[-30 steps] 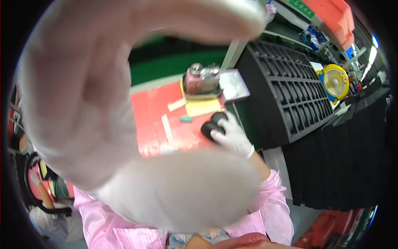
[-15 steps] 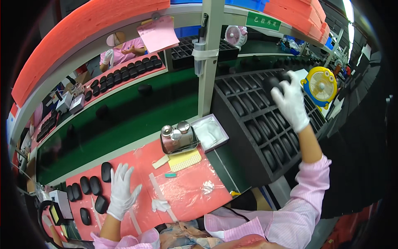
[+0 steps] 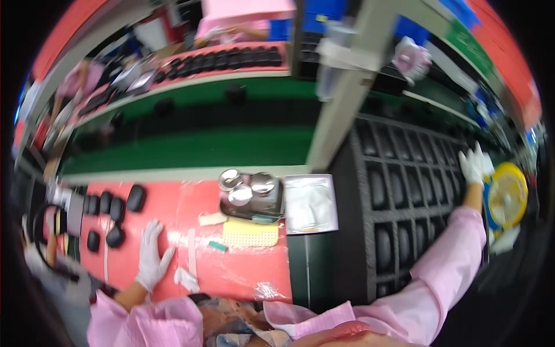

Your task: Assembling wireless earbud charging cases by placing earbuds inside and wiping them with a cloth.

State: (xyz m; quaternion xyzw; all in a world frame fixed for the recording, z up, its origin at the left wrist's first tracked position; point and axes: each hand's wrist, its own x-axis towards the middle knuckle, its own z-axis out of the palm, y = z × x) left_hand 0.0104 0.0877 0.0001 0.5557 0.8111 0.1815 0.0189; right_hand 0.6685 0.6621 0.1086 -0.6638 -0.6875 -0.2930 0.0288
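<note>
My left hand (image 3: 153, 257), in a white glove, rests on the red mat with thumb and fingers apart, holding nothing. Several black rounded cases, such as this black case (image 3: 136, 198), lie on the mat to its left and beyond it. A crumpled white cloth (image 3: 186, 280) lies just right of that hand. My right arm stretches along the right side of a black compartment tray (image 3: 370, 215) filled with similar black cases. The gloved right hand (image 3: 473, 166) is at the tray's far right end. Blur and dark surroundings hide whether a case is between its fingers.
A container with metal-topped bottles (image 3: 251, 199) stands beside a white box (image 3: 311, 205) and a yellow dotted pad (image 3: 251, 233). A grey post (image 3: 341, 115) rises behind them. A yellow-blue fan (image 3: 509, 196) stands by my right hand. Another person (image 3: 243, 26) sits across the green conveyor (image 3: 231, 144).
My view has swung left. My right hand has moved out to the tray's far right end; the black item it carried is no longer clearly visible. The left hand stays open on the mat.
</note>
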